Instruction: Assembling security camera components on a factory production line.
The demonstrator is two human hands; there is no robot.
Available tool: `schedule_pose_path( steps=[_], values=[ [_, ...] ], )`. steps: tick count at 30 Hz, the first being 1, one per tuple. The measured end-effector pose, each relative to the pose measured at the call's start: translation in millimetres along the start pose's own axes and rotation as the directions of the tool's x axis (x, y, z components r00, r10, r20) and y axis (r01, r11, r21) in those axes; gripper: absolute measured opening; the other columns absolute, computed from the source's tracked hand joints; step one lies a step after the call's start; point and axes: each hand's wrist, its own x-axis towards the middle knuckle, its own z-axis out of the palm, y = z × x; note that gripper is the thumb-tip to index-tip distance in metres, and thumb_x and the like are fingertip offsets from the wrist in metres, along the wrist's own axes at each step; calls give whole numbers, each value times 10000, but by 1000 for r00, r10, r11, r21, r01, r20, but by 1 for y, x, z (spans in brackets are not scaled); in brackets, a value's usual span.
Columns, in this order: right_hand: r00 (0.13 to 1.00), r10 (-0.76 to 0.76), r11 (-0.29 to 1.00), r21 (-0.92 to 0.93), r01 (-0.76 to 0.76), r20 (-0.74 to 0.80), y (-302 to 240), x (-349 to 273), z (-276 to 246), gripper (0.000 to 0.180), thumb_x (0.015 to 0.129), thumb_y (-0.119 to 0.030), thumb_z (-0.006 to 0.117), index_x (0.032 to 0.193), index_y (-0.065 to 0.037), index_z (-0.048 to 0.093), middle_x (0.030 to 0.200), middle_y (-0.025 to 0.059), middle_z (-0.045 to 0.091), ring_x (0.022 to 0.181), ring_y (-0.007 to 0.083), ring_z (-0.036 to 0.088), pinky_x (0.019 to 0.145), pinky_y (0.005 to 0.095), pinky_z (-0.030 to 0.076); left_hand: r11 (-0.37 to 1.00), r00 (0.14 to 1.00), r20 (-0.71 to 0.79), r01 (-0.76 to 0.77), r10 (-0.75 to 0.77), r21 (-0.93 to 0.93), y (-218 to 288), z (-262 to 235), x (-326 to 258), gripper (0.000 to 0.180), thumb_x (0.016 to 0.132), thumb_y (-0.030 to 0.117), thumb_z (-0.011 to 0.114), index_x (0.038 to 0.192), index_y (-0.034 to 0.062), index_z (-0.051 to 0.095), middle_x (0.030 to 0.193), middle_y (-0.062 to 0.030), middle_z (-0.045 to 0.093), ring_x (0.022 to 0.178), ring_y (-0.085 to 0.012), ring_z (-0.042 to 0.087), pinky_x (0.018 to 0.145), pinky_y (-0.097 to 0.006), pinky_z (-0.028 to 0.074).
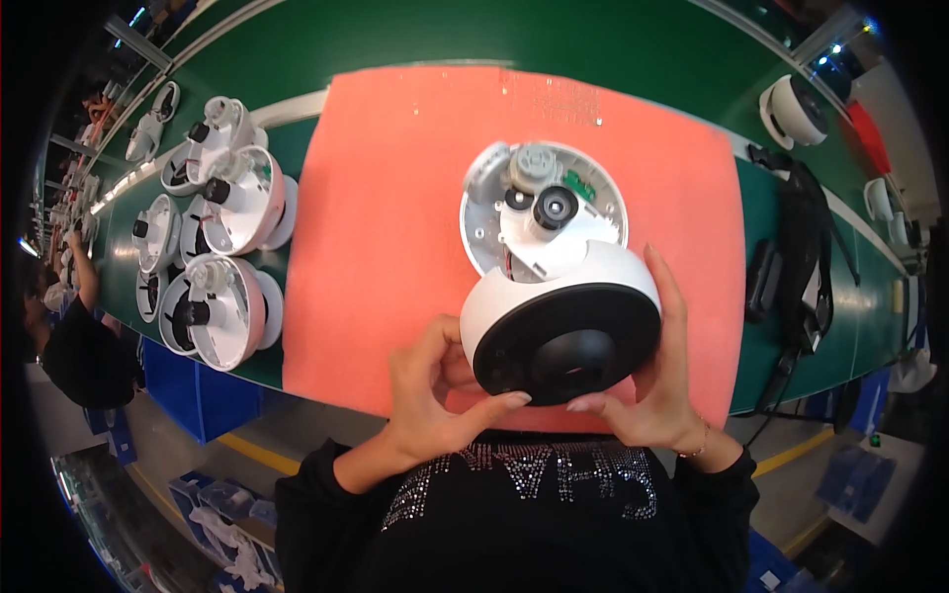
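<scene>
Both hands hold a round security camera front cover (pixel 565 341), white with a glossy black face and a dark domed window. The black face is tilted toward me. My left hand (pixel 432 390) grips its lower left edge, with the thumb on the lower rim. Around the right side wraps my right hand (pixel 660 385), its thumb also at the lower rim. Just beyond the cover is an opened white camera housing (pixel 484 232) with a black lens (pixel 556 208), a grey round part (pixel 534 168) and a green circuit board (pixel 580 186). The cover overlaps the housing's near edge; whether they are joined there is hidden.
Under the work is a pink mat (pixel 366 247) on a green table (pixel 395 35). Several opened camera housings (pixel 242 203) crowd the left side. A black strap-like bundle (pixel 806 257) lies at the right, with a white camera (pixel 794 111) farther back. Another person (pixel 89 346) sits far left.
</scene>
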Motion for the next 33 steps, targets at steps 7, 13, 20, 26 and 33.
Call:
schedule_pose_path(
  steps=[7, 13, 20, 26, 33],
  values=[
    [999, -43, 994, 98, 46, -27, 18, -19, 8, 1086, 610, -76, 785, 1330, -37, -26, 1309, 175, 220, 1228, 251, 309, 1008, 393, 317, 963, 989, -21, 137, -146, -232, -4, 11, -3, 383, 719, -29, 667, 998, -23, 405, 976, -137, 566, 914, -171, 587, 741, -262, 512],
    [991, 4, 997, 72, 6, -137, 10, -20, 22, 1024, 646, -32, 740, 1319, -44, -32, 1284, 171, 217, 1206, 262, 328, 988, 401, 349, 996, 998, -44, 49, -52, -68, -11, 11, -4, 391, 703, -4, 696, 977, -33, 419, 940, -130, 576, 880, -167, 599, 757, -280, 513],
    [985, -34, 998, 43, 42, -167, 23, -24, 21, 942, 650, -44, 739, 1290, -35, 48, 1242, 169, 229, 1165, 261, 357, 943, 384, 389, 1000, 999, -26, 18, -18, 9, -9, 6, -6, 387, 694, -8, 703, 976, -27, 438, 928, -126, 580, 867, -171, 604, 761, -293, 515],
    [1000, -4, 1000, 18, 3, 31, 19, -29, -8, 753, 621, -144, 787, 1169, -16, 287, 1116, 137, 444, 1010, 220, 505, 848, 362, 435, 999, 1000, 11, 10, -11, 52, -10, -12, -14, 359, 675, -15, 704, 969, -16, 497, 900, -102, 601, 847, -174, 616, 749, -295, 519],
    [976, -192, 962, -176, 207, 103, 8, -9, -13, 489, 786, -266, 637, 1120, -5, 393, 895, 174, 586, 841, 253, 603, 788, 370, 472, 948, 984, 91, -174, 154, 267, -17, -21, -7, 315, 635, -15, 684, 907, -15, 525, 855, -125, 641, 739, -194, 651, 654, -272, 540]
  ],
)
